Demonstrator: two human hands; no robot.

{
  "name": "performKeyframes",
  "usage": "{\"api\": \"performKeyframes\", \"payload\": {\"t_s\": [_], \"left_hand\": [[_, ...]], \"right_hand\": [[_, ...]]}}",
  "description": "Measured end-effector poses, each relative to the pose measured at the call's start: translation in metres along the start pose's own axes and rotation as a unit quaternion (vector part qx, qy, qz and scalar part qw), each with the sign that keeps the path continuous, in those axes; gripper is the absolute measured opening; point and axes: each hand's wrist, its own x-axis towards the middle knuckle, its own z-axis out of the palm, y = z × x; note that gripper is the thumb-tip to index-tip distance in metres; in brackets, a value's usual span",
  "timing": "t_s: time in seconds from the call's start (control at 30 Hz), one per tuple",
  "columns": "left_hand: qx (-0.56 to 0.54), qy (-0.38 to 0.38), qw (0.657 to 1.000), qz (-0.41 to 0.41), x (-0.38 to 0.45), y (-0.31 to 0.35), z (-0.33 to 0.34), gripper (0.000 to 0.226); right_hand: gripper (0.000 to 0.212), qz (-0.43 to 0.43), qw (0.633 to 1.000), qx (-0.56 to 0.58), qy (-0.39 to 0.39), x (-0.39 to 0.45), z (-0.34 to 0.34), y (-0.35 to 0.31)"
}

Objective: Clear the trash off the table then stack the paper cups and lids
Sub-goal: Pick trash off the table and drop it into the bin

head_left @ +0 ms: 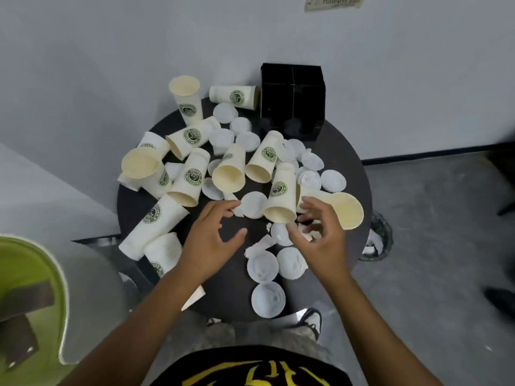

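Several white paper cups with green logos lie tipped over on a round dark table [354, 162]; one cup [281, 195] lies between my hands and one cup [187, 98] stands upright at the back. Several white lids are scattered among them, such as a lid [253, 204] at the middle and a lid [268, 300] at the front edge. Torn paper scraps [257, 246] lie near the front. My left hand [211, 238] hovers over the table with fingers spread, touching a scrap [237, 210]. My right hand [320, 235] is curled around small paper scraps [305, 232].
A black divided holder box [292, 98] stands at the table's back by the wall. A mesh waste bin [376, 238] sits on the floor right of the table. A green chair [30, 296] is at the left. My shoe [312, 320] shows under the front edge.
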Motion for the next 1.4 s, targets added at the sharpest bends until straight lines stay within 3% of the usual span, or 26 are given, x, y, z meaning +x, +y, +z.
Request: {"api": "performKeyframes", "payload": {"t_s": [0.27,0.53,0.73,1.17,1.4], "left_hand": [[0.005,-0.055,0.998,-0.029,0.011,-0.044,0.003,0.054],[0.046,-0.071,0.993,-0.087,0.001,-0.062,0.028,0.055],[0.08,-0.119,0.986,-0.083,0.008,-0.063,0.065,0.054],[0.151,-0.224,0.962,-0.043,0.053,-0.065,0.108,0.041],[0.168,-0.256,0.952,-0.017,0.064,-0.074,0.116,0.036]], "right_hand": [[0.054,0.074,0.996,-0.049,0.027,-0.02,0.016,0.016],[0.06,0.119,0.99,-0.065,-0.044,-0.026,0.001,0.062],[0.061,0.135,0.981,-0.118,-0.075,-0.033,-0.009,0.097],[0.054,0.148,0.975,-0.164,0.008,-0.042,0.015,0.119],[0.051,0.183,0.957,-0.203,0.094,-0.04,0.029,0.14]]}}
